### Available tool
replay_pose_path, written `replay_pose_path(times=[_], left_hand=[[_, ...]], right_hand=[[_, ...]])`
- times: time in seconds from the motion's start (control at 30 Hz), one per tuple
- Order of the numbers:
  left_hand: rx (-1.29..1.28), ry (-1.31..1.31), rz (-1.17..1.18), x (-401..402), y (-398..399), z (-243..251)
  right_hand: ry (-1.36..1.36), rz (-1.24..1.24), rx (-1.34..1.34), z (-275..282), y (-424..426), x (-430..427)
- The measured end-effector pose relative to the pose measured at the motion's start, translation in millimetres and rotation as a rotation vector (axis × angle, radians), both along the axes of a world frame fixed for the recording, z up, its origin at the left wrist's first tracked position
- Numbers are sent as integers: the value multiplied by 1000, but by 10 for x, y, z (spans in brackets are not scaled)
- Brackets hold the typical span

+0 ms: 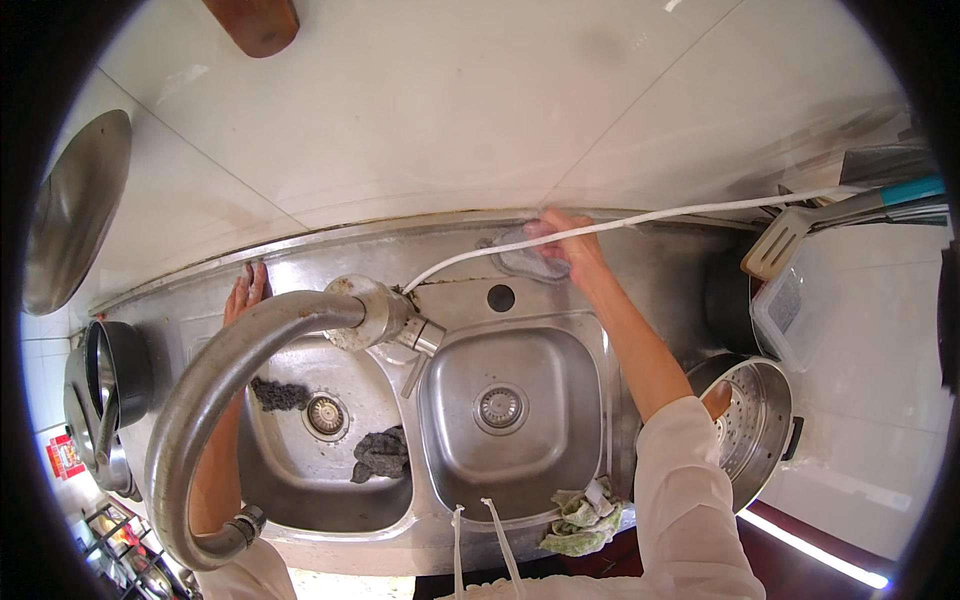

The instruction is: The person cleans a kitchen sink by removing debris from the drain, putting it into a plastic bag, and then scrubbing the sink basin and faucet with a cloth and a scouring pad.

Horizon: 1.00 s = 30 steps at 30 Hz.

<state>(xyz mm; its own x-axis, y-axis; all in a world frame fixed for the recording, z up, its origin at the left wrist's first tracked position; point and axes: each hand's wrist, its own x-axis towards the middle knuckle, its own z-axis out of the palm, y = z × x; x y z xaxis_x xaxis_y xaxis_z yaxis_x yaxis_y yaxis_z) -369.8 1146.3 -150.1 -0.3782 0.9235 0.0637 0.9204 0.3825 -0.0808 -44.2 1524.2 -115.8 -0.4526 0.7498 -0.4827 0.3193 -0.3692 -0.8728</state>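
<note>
My right hand (562, 238) presses a wet grey cloth (529, 261) against the steel ledge behind the right sink basin (525, 465), close to the tiled wall. The white hose crosses over it. My left hand (246, 292) lies on the ledge behind the left basin (330, 510), fingers towards the wall, with nothing seen in it; the curved faucet (195, 405) hides part of that arm. Inside the left basin are a dark scouring pad (280, 394) and a crumpled dark grey cloth (380, 454). The right basin shows its drain strainer (500, 407).
A white hose (675, 214) runs from the faucet base to the right. Pots (124, 375) stand at the left. On the right are a steamer pot (765, 427), a slotted spatula (787, 232) and a clear plastic container (787, 315). A green-white rag (585, 521) hangs on the front edge.
</note>
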Motion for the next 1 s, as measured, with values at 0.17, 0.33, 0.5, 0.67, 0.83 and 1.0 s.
replay_pose_path(times=[0.17,0.33,0.5,0.67,0.83,1.0], left_hand=[[42,118,-117,-29,-25,-5],[4,19,-79,-51,-60,-43],[31,-60,-59,-8,-36,-46],[111,21,-43,-116,-87,-176],[-5,-64,3,-65,-45,-40],[44,-187,125,-33,-98,-44]], right_hand=[[-28,60,12,-18,33,23],[-82,25,14,-24,23,-18],[-76,223,667,-202,-196,347],[-534,492,1492,-203,1,903],[-362,478,1396,-292,-245,594],[3,699,1149,-235,-709,-272]])
